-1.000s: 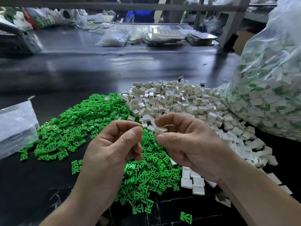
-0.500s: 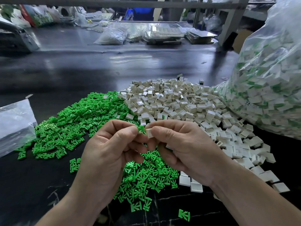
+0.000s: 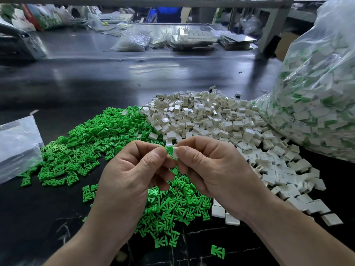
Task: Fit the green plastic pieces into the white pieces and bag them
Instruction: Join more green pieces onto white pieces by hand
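Left hand (image 3: pixel 130 175) pinches a green piece (image 3: pixel 169 149), right hand (image 3: pixel 213 169) a white piece (image 3: pixel 175 151); I see the bag (image 3: pixel 315 96) part-full, piles left.

Pale light from the far side lays white streaks of glare on the dark glossy table (image 3: pixel 99 81) and glints off the bag (image 3: pixel 315 96) at my right, while the near table under my wrists falls into shade. My left hand (image 3: pixel 130 175) and right hand (image 3: pixel 213 169) are evenly lit and sharp, as are the green piece (image 3: pixel 169 149) and white piece (image 3: pixel 175 150) they pinch; the far clutter goes soft. The wide lens bows the bar (image 3: pixel 134 1) along the top.
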Action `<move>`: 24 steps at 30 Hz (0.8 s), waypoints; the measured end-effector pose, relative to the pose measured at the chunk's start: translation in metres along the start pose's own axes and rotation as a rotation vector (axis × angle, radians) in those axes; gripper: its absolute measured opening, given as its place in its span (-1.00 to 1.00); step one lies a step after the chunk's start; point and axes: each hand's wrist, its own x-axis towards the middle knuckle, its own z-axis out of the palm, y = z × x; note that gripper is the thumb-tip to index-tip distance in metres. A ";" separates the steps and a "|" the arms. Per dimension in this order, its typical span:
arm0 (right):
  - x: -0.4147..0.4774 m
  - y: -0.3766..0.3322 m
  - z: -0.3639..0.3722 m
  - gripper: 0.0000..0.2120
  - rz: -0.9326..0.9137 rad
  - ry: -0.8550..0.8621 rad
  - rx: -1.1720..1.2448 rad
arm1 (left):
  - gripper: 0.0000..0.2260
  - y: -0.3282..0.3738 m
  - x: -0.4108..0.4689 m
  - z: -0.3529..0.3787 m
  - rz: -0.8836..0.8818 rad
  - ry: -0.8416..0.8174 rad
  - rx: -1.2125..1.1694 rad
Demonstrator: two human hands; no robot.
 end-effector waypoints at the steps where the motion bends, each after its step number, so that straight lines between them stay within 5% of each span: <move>1: 0.000 0.000 0.001 -0.86 -0.012 0.006 -0.016 | -0.93 0.000 0.000 0.000 0.003 0.001 0.009; 17: -0.001 -0.009 -0.006 -0.82 0.066 -0.085 -0.360 | -0.86 0.008 0.002 -0.009 -0.081 -0.181 0.264; 24: -0.001 -0.010 -0.006 -0.81 0.069 -0.068 -0.425 | -0.87 0.005 0.004 -0.008 -0.149 -0.189 0.199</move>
